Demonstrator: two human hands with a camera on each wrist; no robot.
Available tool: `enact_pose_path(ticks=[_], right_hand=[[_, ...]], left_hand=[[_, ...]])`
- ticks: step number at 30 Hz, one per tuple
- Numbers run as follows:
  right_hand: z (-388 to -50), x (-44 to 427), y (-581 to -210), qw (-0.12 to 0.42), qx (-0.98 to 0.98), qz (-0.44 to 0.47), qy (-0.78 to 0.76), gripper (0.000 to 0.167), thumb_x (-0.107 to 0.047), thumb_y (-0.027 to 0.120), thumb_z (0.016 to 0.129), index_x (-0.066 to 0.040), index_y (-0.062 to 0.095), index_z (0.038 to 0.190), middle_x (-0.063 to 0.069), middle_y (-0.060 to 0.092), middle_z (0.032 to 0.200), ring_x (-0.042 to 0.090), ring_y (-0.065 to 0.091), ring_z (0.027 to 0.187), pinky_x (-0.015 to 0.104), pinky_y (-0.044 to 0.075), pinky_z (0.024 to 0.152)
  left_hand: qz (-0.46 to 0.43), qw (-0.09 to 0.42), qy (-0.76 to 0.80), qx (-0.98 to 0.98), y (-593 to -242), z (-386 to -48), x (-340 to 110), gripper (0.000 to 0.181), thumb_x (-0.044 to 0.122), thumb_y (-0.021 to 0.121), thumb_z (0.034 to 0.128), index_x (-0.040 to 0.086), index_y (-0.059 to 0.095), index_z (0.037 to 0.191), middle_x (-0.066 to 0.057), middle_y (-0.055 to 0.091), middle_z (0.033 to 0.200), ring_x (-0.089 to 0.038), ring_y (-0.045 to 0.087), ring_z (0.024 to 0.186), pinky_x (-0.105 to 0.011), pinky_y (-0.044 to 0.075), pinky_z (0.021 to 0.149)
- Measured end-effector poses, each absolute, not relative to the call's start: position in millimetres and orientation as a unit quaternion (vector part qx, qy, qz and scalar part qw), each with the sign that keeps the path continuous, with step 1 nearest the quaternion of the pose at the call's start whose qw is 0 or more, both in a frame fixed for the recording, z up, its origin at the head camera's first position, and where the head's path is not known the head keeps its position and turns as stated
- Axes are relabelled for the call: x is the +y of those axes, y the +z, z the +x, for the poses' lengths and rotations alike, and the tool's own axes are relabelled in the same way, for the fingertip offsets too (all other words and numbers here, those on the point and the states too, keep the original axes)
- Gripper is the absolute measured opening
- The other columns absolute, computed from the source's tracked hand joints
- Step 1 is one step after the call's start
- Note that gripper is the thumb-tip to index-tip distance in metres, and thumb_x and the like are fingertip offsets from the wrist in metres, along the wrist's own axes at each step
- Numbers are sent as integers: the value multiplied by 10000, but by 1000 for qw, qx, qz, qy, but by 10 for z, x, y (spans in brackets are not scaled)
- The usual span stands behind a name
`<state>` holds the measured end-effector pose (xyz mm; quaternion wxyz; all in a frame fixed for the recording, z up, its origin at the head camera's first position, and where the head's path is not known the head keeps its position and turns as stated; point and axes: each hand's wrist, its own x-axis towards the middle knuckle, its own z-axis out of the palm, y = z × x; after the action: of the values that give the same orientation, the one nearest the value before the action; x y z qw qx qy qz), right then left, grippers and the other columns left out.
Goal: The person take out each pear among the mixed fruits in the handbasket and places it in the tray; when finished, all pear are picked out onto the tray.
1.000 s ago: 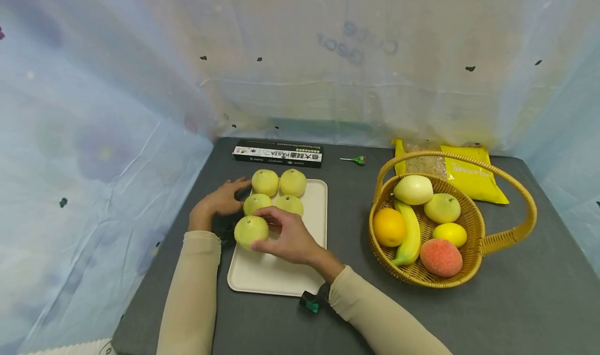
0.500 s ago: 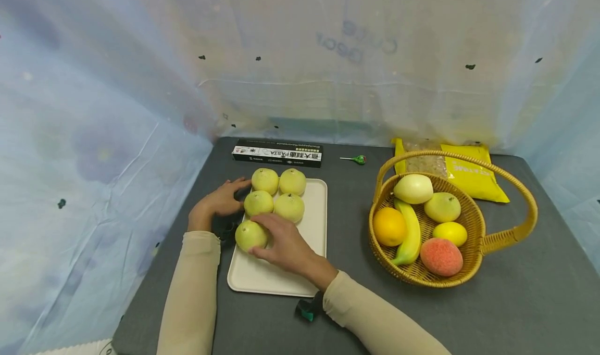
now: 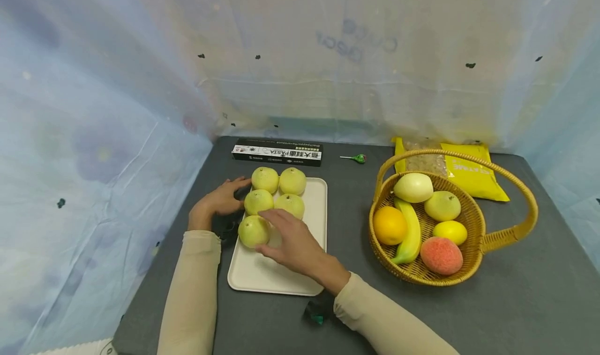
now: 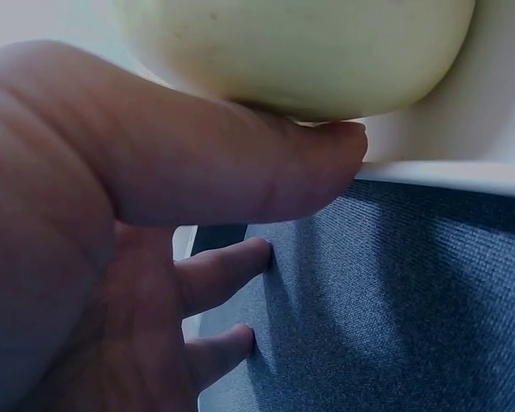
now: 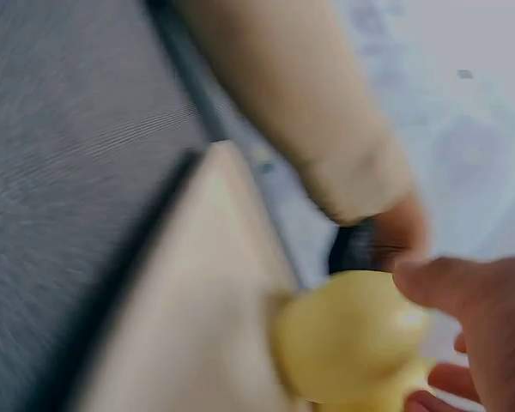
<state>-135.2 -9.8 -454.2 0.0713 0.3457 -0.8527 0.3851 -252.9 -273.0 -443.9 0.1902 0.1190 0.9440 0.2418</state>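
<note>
Several round yellow-green fruits sit in two columns on a cream tray [image 3: 274, 279]. The nearest fruit [image 3: 253, 231] lies at the tray's left side, below another fruit [image 3: 259, 202] that it almost meets. My right hand [image 3: 295, 240] is just right of the nearest fruit, thumb and fingers spread loosely about it. In the right wrist view, the thumb is by the top of a blurred yellow fruit [image 5: 348, 335]. My left hand [image 3: 224, 199] stays at the tray's left edge. Its thumb lies along the rim under a pale fruit [image 4: 318, 51], and its other fingers reach down to the table.
A wicker basket [image 3: 382, 258] with mixed fruit, including a banana [image 3: 409, 232], stands to the right. Behind it lies a yellow bag [image 3: 478, 175]. A black pasta box [image 3: 277, 152] and a lollipop [image 3: 359, 158] lie at the back of the dark table [image 3: 347, 214].
The nearest fruit, held by my right hand before, has shifted slightly right and up against the row. My right hand has loosened and drawn slightly right. My left hand stays put.
</note>
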Motion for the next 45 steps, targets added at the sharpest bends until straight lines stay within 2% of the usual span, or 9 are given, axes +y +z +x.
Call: enact_pose_path(ticks=[5,10,13,17,22,27,32,38,45], right_hand=[[-1332,316,-4311,34,-801,351,484,688,-272,927,905,-90,653,1509,60,696,1494,223,689,1348,386,577,1133],[-1289,835,-4161,-48,-717,320,617,693,-88,901,909,-87,623,1543,117,660,1540,315,654,1411,359,525,1195],[-1260,1163,-4101,-65,-681,306,663,700,-24,870,921,-65,594,1562,179,629,1561,343,617,1451,369,504,1213],[-1204,1573,-4066,-36,-655,311,688,698,61,832,920,46,555,1561,282,604,1553,331,616,1459,404,502,1213],[-1128,2042,-4059,8,-646,312,697,674,179,748,924,162,495,1548,289,611,1548,285,635,1447,388,513,1200],[-1048,2408,-4004,45,-648,296,700,667,303,639,893,222,460,1531,265,618,1553,278,635,1447,334,515,1191],[-976,2626,-3889,64,-668,281,686,697,340,630,862,223,465,1528,247,621,1560,243,647,1437,295,537,1151],[-970,2703,-3704,67,-747,244,615,734,289,721,846,110,555,1539,178,649,1552,166,646,1428,207,539,1117],[-1045,2672,-3489,119,-875,192,428,775,-14,919,861,-238,649,1552,9,692,1524,-67,605,1362,37,464,1037]], left_hand=[[114,195,242,944,-4422,-2544,-2736,787,234,652,1034,130,324,1741,-254,164,1818,-609,33,1651,-822,119,1277],[112,200,244,942,-4448,-2550,-2762,795,192,645,1023,125,316,1744,-254,153,1820,-609,17,1652,-817,105,1282],[112,198,245,942,-4461,-2552,-2768,796,197,650,1021,123,320,1742,-261,157,1818,-617,24,1648,-819,107,1281],[113,197,245,943,-4471,-2548,-2765,797,211,659,1021,121,326,1740,-271,159,1814,-628,27,1642,-819,107,1279],[110,199,246,942,-4471,-2537,-2757,797,226,660,1027,132,322,1742,-265,149,1818,-619,20,1646,-818,105,1281],[110,198,247,942,-4460,-2536,-2744,791,227,661,1030,137,327,1742,-259,150,1819,-617,20,1647,-820,101,1279],[110,199,247,942,-4457,-2533,-2735,789,219,659,1030,130,327,1741,-262,147,1819,-617,19,1647,-821,101,1278],[110,201,246,942,-4473,-2538,-2732,788,246,654,1043,133,315,1745,-264,138,1820,-612,21,1650,-816,105,1282],[111,199,247,942,-4471,-2541,-2739,797,257,665,1038,132,316,1744,-268,146,1817,-622,25,1645,-824,112,1275]])
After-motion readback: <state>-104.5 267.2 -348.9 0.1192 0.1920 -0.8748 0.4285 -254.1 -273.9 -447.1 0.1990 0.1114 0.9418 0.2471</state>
